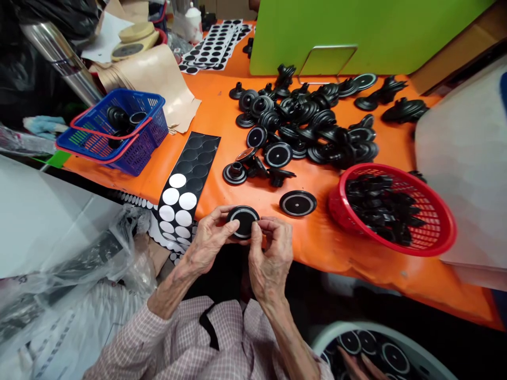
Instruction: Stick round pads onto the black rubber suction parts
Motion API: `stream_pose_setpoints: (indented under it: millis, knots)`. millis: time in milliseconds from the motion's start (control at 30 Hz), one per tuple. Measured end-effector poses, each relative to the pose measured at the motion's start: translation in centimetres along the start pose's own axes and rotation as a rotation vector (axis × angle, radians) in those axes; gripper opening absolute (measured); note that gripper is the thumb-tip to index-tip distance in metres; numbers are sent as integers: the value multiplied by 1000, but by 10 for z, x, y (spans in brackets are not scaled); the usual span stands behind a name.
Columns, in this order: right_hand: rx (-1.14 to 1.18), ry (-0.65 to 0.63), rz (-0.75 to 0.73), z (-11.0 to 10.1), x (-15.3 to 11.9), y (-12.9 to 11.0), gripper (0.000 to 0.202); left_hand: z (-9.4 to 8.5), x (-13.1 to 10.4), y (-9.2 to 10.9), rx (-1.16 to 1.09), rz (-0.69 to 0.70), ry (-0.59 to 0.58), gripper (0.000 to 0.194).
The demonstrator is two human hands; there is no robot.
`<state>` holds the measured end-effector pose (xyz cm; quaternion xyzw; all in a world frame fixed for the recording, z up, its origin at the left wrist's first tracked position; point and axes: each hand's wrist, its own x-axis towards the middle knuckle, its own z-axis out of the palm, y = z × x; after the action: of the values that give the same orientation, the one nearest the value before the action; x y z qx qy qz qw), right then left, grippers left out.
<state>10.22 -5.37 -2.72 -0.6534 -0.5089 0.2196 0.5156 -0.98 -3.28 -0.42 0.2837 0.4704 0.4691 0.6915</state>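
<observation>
- Both hands are together at the near edge of the counter [312, 237], fingers drawn in around one black disc [243, 226].
- Left hand [208, 240]: grips the disc from its left side, thumb laid on the black face, fingers around the rim.
- Right hand [273, 250]: nearly closed, thumb and forefinger meeting at the disc's right rim.
- The held disc is face up, with a pale ring around its dark middle; whether its underside touches the counter cannot be told.
- Left of the hands, a sticker strip [190, 171] runs over the near edge, black circles on its upper part and white ones below.
- Just right of the held disc, a loose black part [298, 203] with a grey ring lies on the counter.
- Farther back, a heap of black parts [304, 112] spreads across the middle, in front of a green board [376, 37] at the far edge.
- Toward the right end stands a red basket [336, 206] with more black pieces inside.
- Near the left edge sits a blue basket [138, 153], also holding some, beside brown paper [158, 79].
- Below the near edge, another person's hand [361, 365] reaches into a pale tub [396, 338] of ringed discs.
</observation>
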Motion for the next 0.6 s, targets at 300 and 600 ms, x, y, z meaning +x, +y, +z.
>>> stream_pose_setpoints:
  millis: [300,600]
  knots:
    - [305,-412,358,-6,19,-13,30,-15,-2,9,63,35,-12,34]
    - [643,-752,240,84,74,-63,31,-70,19,91,336,308,241,38]
